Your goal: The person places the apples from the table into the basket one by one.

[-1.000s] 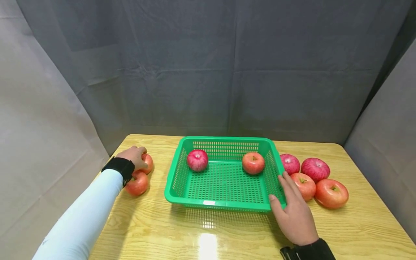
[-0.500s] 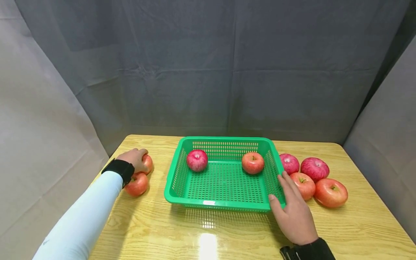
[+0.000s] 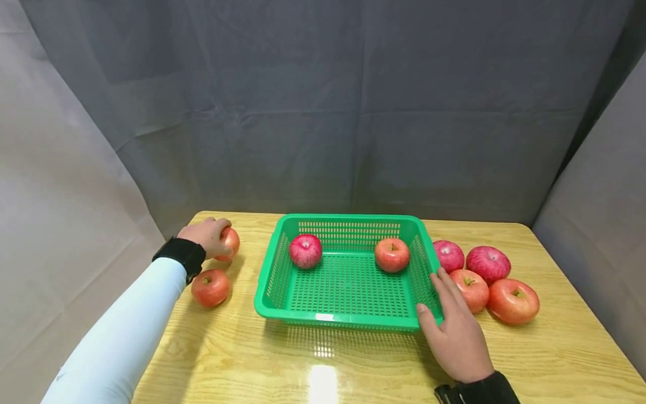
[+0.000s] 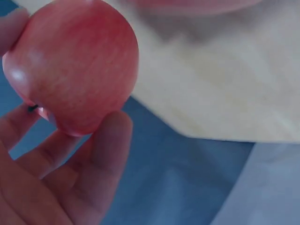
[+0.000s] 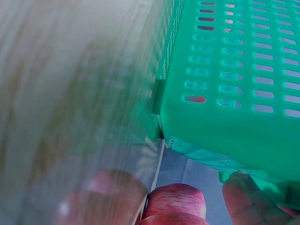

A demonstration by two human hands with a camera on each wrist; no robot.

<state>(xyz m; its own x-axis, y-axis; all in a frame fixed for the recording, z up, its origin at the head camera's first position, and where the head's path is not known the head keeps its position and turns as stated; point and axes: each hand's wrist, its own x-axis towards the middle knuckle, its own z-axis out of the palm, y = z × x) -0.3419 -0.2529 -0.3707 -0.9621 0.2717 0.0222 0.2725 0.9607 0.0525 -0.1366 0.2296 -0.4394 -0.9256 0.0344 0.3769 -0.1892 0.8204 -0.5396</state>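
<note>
At the table's left end my left hand grips a red apple between thumb and fingers. Seen from the left wrist, the same apple has its stem turned down toward the palm. A second red apple sits on the table just below that hand. My right hand rests with straight fingers at the near right corner of a green plastic basket. Inside the basket are a dark pink apple at the left and a red apple at the right.
Right of the basket, several apples sit close together: two dark pink ones, such as this apple, and two red ones, such as this apple. A grey cloth hangs behind the wooden table.
My left hand has raised its apple slightly up and away from the second apple, opening a gap between them. The right hand and the basket have stayed in place.
</note>
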